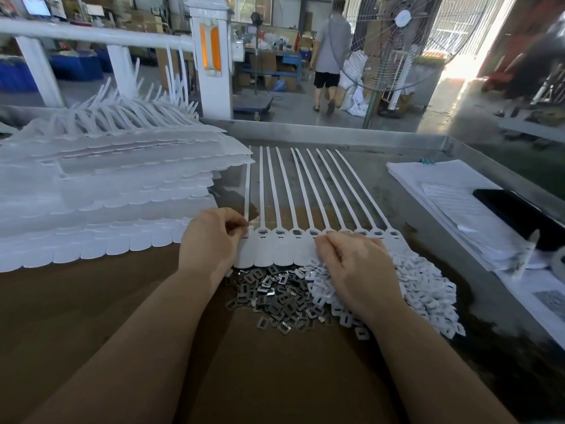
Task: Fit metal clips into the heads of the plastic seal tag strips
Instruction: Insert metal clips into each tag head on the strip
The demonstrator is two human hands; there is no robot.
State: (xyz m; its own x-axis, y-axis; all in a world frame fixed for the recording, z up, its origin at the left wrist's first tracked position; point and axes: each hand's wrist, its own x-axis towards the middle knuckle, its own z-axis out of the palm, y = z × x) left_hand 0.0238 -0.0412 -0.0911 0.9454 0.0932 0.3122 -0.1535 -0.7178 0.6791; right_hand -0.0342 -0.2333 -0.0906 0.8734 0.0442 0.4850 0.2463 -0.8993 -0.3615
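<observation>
Laid flat across the surface [91, 316]: one joined sheet of seal tag strips [276, 250], tails fanned away, heads lined up in a row nearest the body. Probably set that way so each head slot faces up and sits within easy reach of the supply below. Heaped just beneath the heads, a pile of metal clips [275, 298]; beside it on the right, a pile of small white plastic pieces [425, 286]. Stacked at left, many more sheets of strips [101, 191], seemingly awaiting their turn.

Left hand [211, 240]: fingers curled in, pinching at the leftmost head of the sheet, apparently to steady it or press something home; whether a clip sits between the fingertips cannot be told. Right hand [351, 264]: knuckles bent, fingertips down on the tag bodies near the middle of the row, palm over the white pile; a held clip cannot be made out here either. Papers [443, 191] and a dark phone [519, 218] lying off to the right, well apart from the work.
</observation>
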